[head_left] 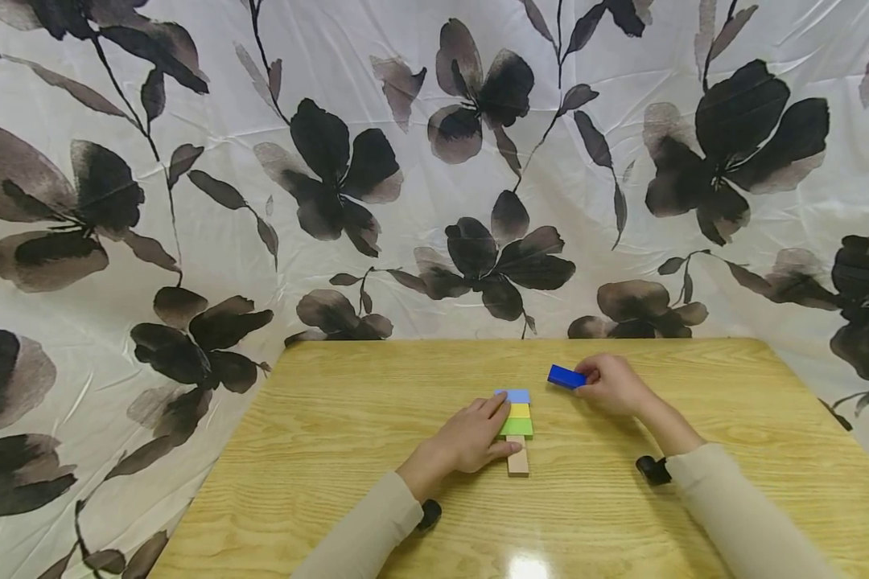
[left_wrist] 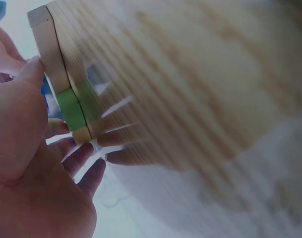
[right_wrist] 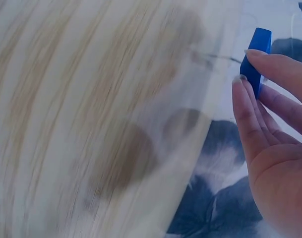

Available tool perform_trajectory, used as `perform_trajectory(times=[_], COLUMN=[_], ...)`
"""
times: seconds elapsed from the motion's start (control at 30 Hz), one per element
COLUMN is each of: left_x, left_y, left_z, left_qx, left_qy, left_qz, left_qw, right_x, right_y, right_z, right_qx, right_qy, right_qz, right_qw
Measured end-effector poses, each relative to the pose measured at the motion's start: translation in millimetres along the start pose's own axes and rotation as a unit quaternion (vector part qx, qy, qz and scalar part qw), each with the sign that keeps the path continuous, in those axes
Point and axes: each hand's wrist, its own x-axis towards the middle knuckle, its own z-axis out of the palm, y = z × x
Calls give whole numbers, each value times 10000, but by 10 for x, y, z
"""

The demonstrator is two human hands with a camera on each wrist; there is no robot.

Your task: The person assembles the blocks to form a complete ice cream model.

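Note:
Pinched between the thumb and fingers of my right hand (head_left: 611, 386) is a dark blue block (head_left: 566, 376), its far end sticking out to the left. The right wrist view also shows this blue block (right_wrist: 255, 62) at the fingertips. My left hand (head_left: 471, 434) lies along the left side of a column of blocks, fingers extended against it. From far to near the column has a light blue block (head_left: 519, 396), a yellow block (head_left: 520, 410), a green block (head_left: 517, 427) and a narrow plain wooden block (head_left: 517, 458). The left thumb touches the wooden block; the fingers partly cover the coloured ones.
The blocks lie on a glossy wood-grain table (head_left: 319, 498). Behind and at the sides hangs a white cloth (head_left: 405, 185) printed with dark flowers. A black wrist device (head_left: 653, 470) is on the right arm, another device (head_left: 430, 515) on the left.

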Motion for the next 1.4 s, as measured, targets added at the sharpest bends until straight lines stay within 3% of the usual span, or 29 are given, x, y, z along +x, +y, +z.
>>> perform_trajectory(times=[0.57, 1.1, 1.4], left_x=[-17, -109, -138], left_y=[-11, 11, 12], left_z=[7, 43, 22], left_qx=[-94, -76, -220], left_qy=[48, -48, -62], left_qz=[-35, -201, -141], left_qw=[9999, 9998, 9996], right_x=[215, 326, 366], right_y=[-124, -127, -201], right_z=[295, 453, 459], right_qx=[68, 165, 278], right_qy=[-301, -469, -503], right_qz=[41, 144, 214], right_qw=[9995, 9987, 9981])
